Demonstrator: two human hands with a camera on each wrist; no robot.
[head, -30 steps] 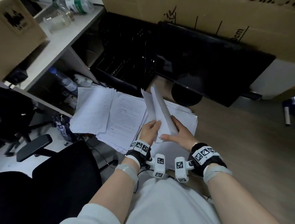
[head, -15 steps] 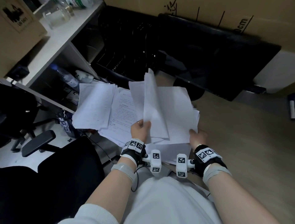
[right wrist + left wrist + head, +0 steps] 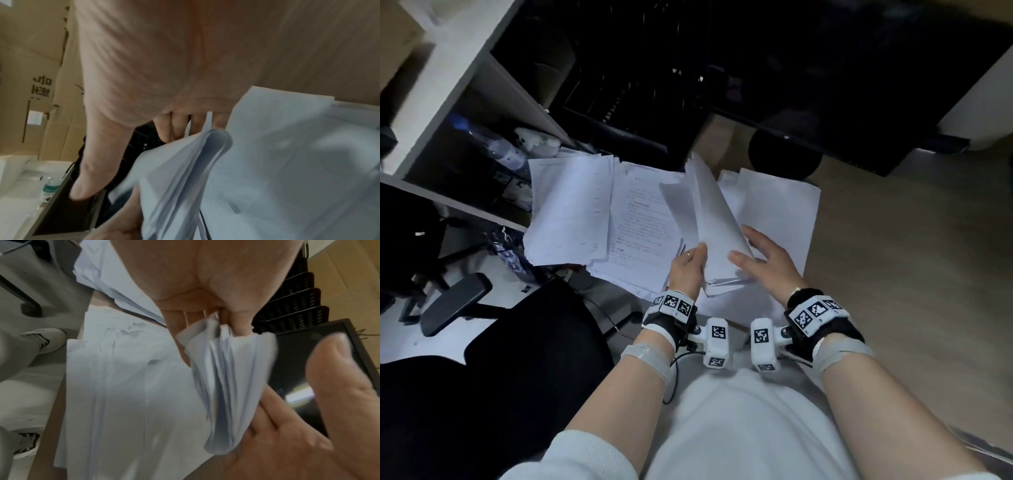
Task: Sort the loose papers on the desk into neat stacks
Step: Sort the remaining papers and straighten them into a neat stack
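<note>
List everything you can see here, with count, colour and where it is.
Held sheaf of papers: one, white, upright between both hands.
Paper piles: three loose, white, on the desk.
Desk: one, light wood.
Mesh file tray: one, black, behind the piles.
Monitor: one, black, back right.
Shelf unit: one, white, left.
Water bottle: one, clear, on the lower shelf.
Office chair: one, black, lower left.
Left hand: grips the sheaf.
Right hand: flat, fingers spread, beside the sheaf.

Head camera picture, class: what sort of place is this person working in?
Most likely an office workstation. A wooden desk carries loose printed papers, a dark monitor stands at the back beside a black mesh file tray, and an office chair armrest sits nearby.
</note>
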